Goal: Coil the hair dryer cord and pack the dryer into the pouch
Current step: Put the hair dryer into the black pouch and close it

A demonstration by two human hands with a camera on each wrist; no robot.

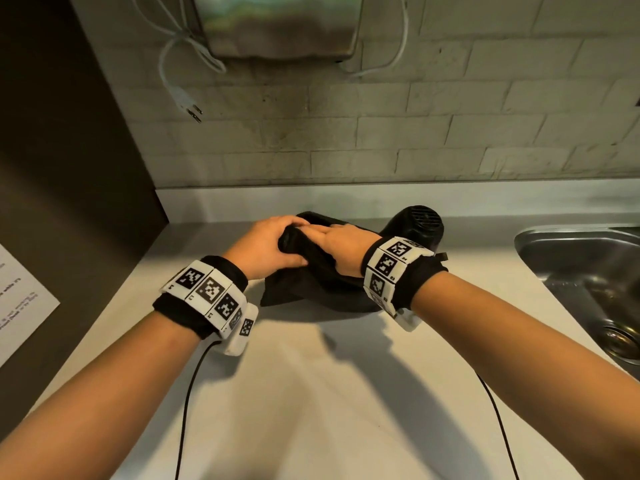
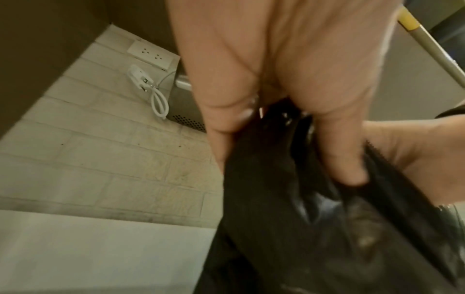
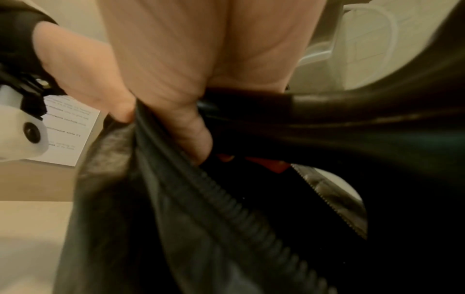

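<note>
A black zip pouch [image 1: 311,285] lies crumpled on the pale counter [image 1: 311,393] near the back wall. My left hand [image 1: 291,244] grips its raised mouth from the left, fingers curled over the edge [image 2: 352,175]. From the right, my right hand [image 1: 318,233] pinches the zipper edge [image 3: 191,147]. The black hair dryer [image 1: 419,225] lies just behind my right wrist, its rear grille facing up, and its body runs along the pouch mouth [image 3: 377,119]. The dryer's cord is hidden.
A steel sink [image 1: 571,265] is set into the counter at the right. A dark cabinet side [image 1: 69,168] with a printed sheet [image 1: 20,299] closes the left. A white plug [image 1: 188,109] dangles from a metal wall unit [image 1: 277,26]. Thin black wrist-camera cables cross the near counter.
</note>
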